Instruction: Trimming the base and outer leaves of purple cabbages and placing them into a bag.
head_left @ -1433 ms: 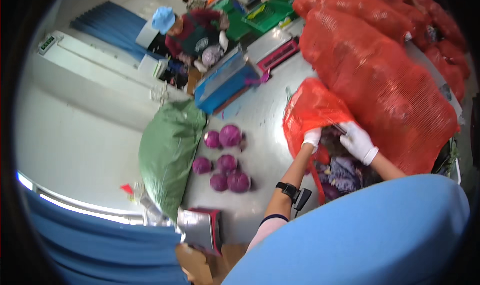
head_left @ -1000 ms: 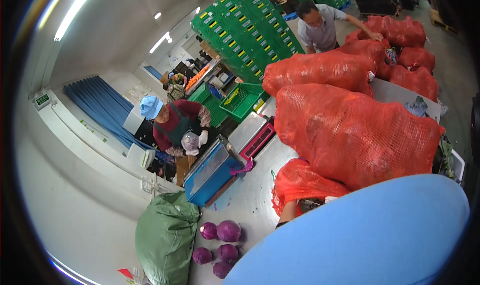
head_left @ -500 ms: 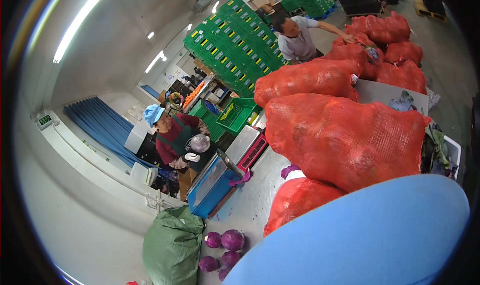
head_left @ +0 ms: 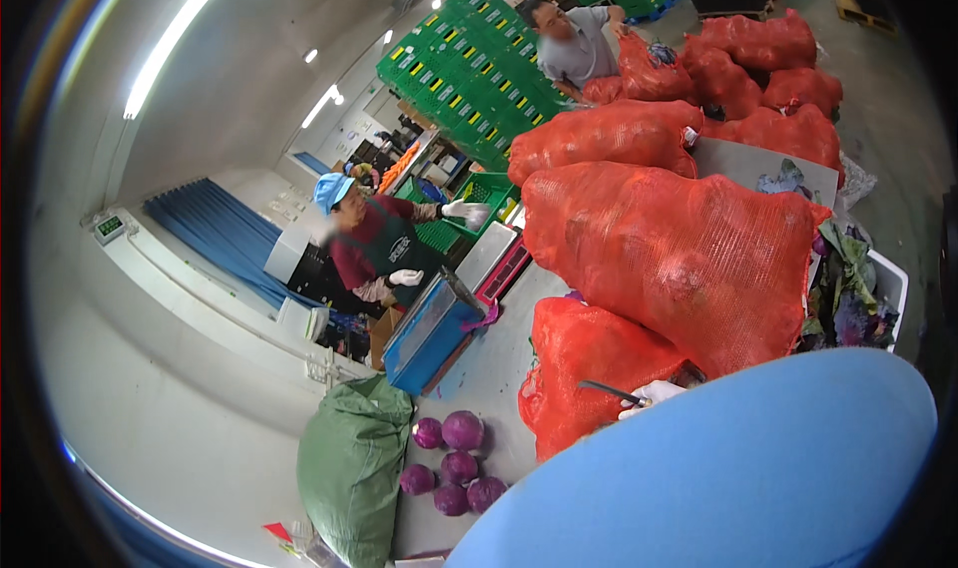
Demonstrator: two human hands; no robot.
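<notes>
My right hand point(head_left: 655, 396), in a white glove, shows just above the blue cap brim point(head_left: 718, 468), which hides much of it and the arm. It is closed on a knife point(head_left: 607, 391), whose slim dark blade points left over a red mesh sack point(head_left: 589, 353). A larger, full red mesh sack point(head_left: 679, 259) lies just beyond. To the left, several purple cabbages point(head_left: 462, 430) rest on the metal table point(head_left: 509, 368). My left hand is not in view.
A green sack point(head_left: 354, 448) stands by the table's left edge. Beyond are a blue box-shaped device point(head_left: 434, 333) and a scale point(head_left: 494, 269). A capped co-worker point(head_left: 379, 239) reaches toward a green crate point(head_left: 489, 189). Another person point(head_left: 579, 44) handles red sacks. Leaves fill a white bin point(head_left: 893, 293).
My gloved hand with the knife has come into view. The capped co-worker has stretched an arm with a wrapped cabbage to the green crate. The far person has raised a sack's end.
</notes>
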